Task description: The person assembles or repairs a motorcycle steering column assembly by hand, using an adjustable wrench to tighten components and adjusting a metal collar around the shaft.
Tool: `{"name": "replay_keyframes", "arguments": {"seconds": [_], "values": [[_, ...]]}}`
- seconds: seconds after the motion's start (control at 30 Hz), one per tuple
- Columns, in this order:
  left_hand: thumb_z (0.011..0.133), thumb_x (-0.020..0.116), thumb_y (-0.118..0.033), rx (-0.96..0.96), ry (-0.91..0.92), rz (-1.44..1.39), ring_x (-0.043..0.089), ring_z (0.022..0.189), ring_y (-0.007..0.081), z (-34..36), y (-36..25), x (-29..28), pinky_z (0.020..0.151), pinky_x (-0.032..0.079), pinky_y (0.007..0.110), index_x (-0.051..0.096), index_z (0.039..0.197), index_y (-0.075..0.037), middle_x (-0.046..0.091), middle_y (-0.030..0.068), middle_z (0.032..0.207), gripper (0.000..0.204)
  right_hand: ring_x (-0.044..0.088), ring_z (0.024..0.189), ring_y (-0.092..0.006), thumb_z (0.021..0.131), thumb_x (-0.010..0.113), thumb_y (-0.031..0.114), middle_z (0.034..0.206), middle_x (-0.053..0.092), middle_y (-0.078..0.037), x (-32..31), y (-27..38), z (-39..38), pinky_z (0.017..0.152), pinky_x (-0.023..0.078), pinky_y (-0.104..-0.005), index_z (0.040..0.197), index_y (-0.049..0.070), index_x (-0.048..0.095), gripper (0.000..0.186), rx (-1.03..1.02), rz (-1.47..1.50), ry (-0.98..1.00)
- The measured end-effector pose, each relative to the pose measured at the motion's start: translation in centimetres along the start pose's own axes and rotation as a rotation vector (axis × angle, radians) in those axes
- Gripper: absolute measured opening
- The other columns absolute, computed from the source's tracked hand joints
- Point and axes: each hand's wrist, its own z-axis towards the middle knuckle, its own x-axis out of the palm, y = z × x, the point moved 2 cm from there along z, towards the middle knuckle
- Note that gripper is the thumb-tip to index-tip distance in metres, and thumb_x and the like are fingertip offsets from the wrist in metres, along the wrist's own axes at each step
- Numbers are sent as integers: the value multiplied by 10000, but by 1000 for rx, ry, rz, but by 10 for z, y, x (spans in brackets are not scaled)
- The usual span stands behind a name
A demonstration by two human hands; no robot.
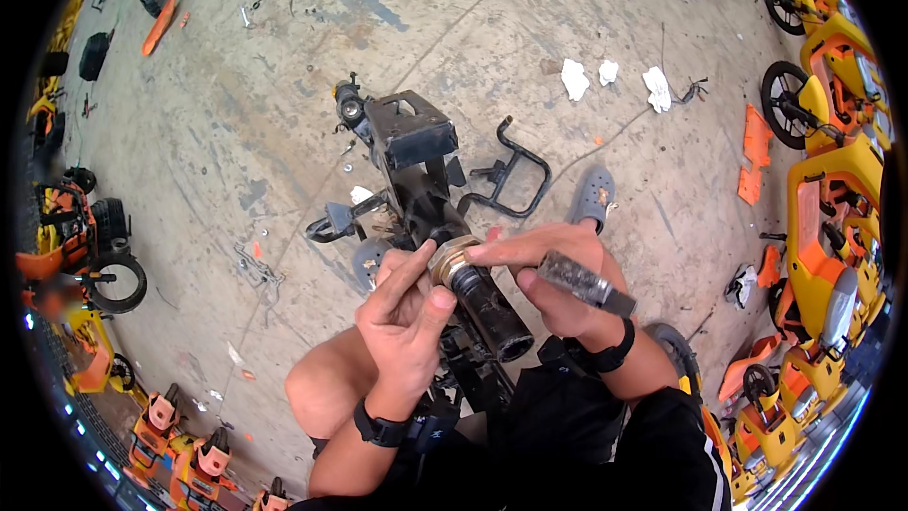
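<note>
Brass-coloured ring [450, 261]: underside hidden. Left hand [405, 320], seven o'clock: thumb spread. Right hand [569, 246], three o'clock: pinching dark block [582, 284].

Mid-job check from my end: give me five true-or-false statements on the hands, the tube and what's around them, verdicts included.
1. The left hand touches the brass-coloured ring around the black tube. True.
2. The right hand is empty. False: it holds a dark block.
3. The tube's open end faces away from the person. False: it faces back toward the person.
4. A grey clog is on the person's right foot. True.
5. Both wrists are bare. False: each wears a dark band, left and right.
</note>
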Motion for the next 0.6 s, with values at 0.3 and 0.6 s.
{"name": "replay_keyframes", "arguments": {"seconds": [0.3,0.6], "values": [[819,705,-120,7,-60,-8,423,831,113,-4,3,4,783,358,232,591,1157,65,500,29,896,402,688,684,-235,837,587,227,889,690,-155,9,-2,0,551,492,-258,1074,-9,660,343,-26,21,-33],[828,681,-71,-128,-38,-173,428,803,94,-1,-5,6,724,357,212,612,1138,33,463,10,883,334,695,799,-238,890,549,125,1002,682,-153,39,0,-19,666,526,-281,1069,-29,645,255,54,159,-298]]}}
